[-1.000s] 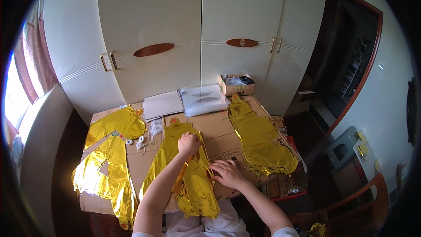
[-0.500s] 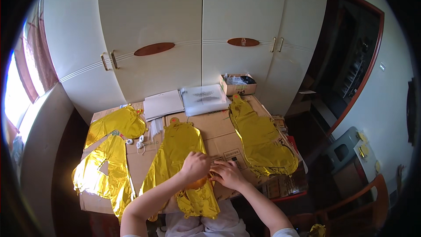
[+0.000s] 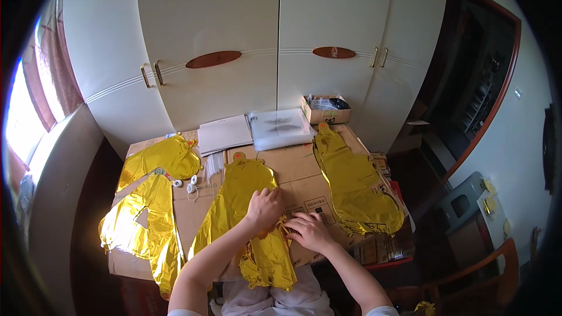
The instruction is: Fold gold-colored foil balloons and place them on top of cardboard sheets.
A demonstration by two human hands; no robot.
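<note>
Left hand (image 3: pixel 265 206) slid slightly farther from the body since the last frame; right hand (image 3: pixel 309 231) about the same, so they're now staggered along one balloon edge. Cardboard-covered table (image 3: pixel 300 182) under both. Middle gold balloon (image 3: pixel 244 182) flat beneath left hand; white spools (image 3: pixel 191 188) left of it. Left fingers curled, right bent; grip can't tell.

A cream wardrobe (image 3: pixel 222 11) with brass-coloured handles (image 3: pixel 158 73) is seen behind the worktop (image 3: pixel 298 169). Along its rear edge, white sheets (image 3: pixel 225 134), clear plastic packaging (image 3: pixel 278 134) and an open cardboard box (image 3: pixel 331 118) are lined up. Rightward, a plastic stool (image 3: pixel 475 190), apparently grey-green in the dimness, is placed near a wooden chair (image 3: pixel 508 254).
</note>
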